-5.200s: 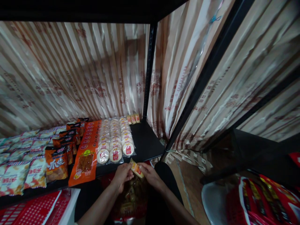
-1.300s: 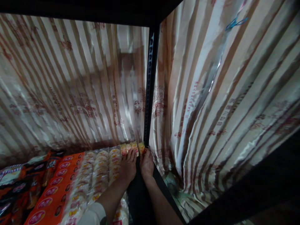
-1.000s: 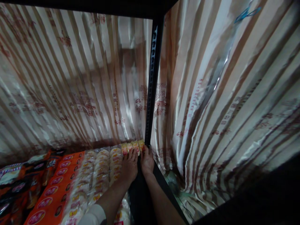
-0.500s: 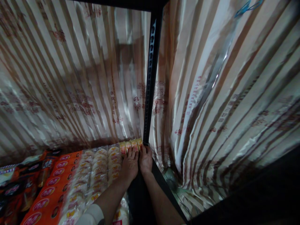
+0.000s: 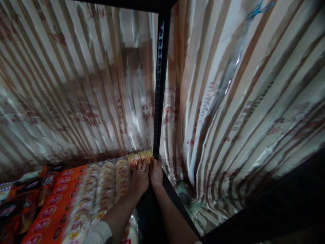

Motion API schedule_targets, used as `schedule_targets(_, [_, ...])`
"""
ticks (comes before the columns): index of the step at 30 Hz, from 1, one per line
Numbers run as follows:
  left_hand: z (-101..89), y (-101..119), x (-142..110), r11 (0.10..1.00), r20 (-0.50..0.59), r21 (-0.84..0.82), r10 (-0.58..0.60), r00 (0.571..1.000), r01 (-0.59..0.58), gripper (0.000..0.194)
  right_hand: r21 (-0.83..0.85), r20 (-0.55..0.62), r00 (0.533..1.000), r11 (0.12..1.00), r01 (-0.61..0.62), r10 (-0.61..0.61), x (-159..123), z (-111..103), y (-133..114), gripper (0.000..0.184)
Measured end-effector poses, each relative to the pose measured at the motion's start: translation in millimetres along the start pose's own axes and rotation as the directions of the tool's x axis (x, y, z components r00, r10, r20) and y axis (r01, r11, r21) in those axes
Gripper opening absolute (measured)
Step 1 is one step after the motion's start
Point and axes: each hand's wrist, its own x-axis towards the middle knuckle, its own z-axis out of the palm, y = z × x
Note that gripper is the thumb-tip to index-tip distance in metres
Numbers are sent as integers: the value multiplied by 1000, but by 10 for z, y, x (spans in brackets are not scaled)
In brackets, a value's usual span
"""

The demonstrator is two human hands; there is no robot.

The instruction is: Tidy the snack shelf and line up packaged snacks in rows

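Note:
At the far end of the shelf, a short row of small yellow packets (image 5: 140, 158) stands beside a black upright post. My left hand (image 5: 140, 178) rests against the near side of this row, its fingers stretched out and slightly apart on the packets. Close beside it, my right hand (image 5: 156, 174) touches the row's right end near the foot of the post, fingers extended. Neither hand appears wrapped around a packet, though the right fingertips are dim. Left of my left hand lie columns of round, pale cakes in clear wrappers (image 5: 105, 183).
Orange boxes (image 5: 50, 205) form a column further left, beside dark orange-and-black bags (image 5: 27, 200). The perforated black post (image 5: 158, 88) rises at the shelf (image 5: 150, 217) corner. Striped, printed curtains (image 5: 223, 101) hang behind and to the right. A dark beam (image 5: 269, 196) crosses lower right.
The whole view has shifted slightly, so the post and curtains sit a little further left. Both hands stay at the yellow packets with almost the same pose.

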Motion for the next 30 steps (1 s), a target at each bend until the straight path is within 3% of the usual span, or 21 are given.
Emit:
schedule_targets(15, [-59, -75, -28, 999, 37, 12, 42, 998, -42, 51, 105, -47, 999, 994, 25, -20, -16, 23, 37, 27])
schedule_targets(21, [7, -60, -20, 999, -41, -7, 50, 998, -50, 52, 199, -88, 996, 979, 34, -17, 6, -16, 25, 26])
schedule_targets(25, [-41, 15, -40, 998, -56, -27, 62, 996, -64, 51, 273, -77, 997, 961, 49, -29, 5, -87, 7, 24])
schedule_targets(30, [-205, 202, -161, 995, 40, -101, -14, 999, 18, 51, 352, -72, 997, 934, 52, -29, -114, -222, -42, 26])
